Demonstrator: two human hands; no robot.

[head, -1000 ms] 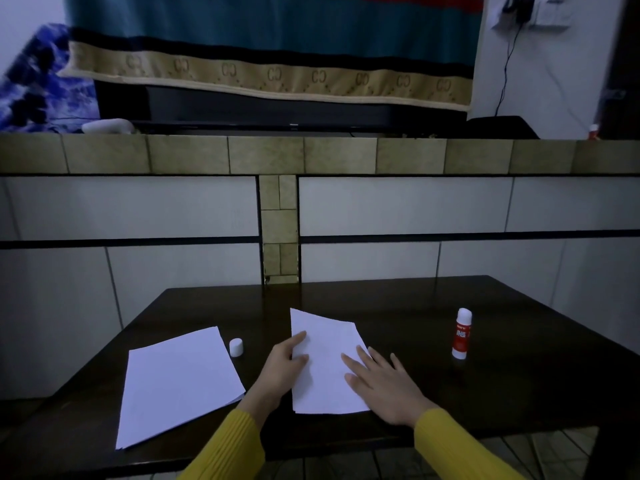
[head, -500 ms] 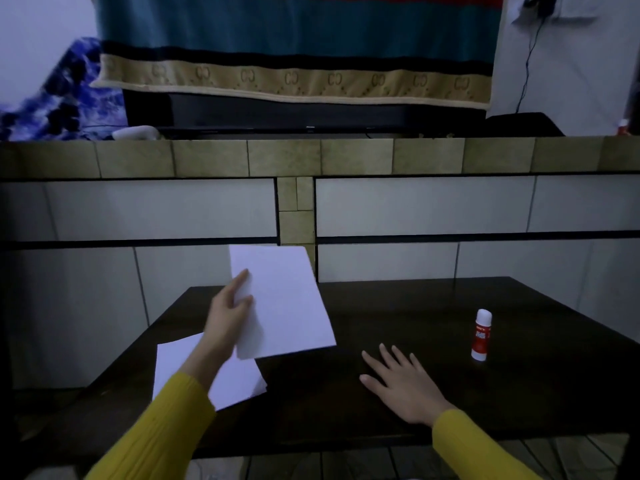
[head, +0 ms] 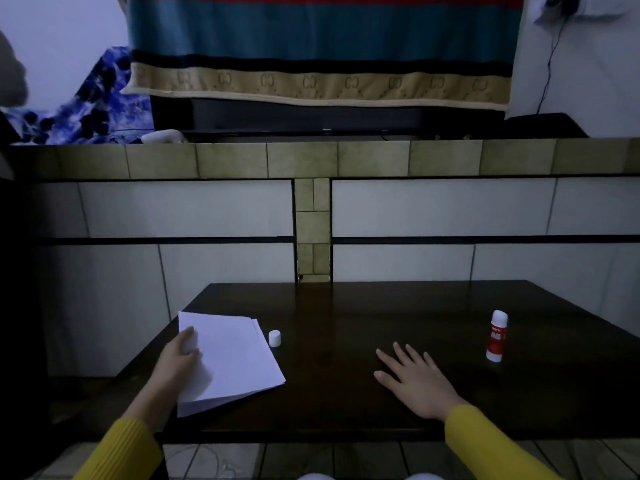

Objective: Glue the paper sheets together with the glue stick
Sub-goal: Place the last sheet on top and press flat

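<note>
Paper sheets lie stacked under the gripping left hand; square the edges, then press flat. The right hand rests relaxed.

Both arms wear ribbed mustard-yellow knit sleeves ending at the wrists, hands bare.

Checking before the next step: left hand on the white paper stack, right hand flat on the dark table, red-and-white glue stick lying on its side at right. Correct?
One error: the head view shows the red-and-white glue stick standing upright, not lying down. The rest holds.
</note>
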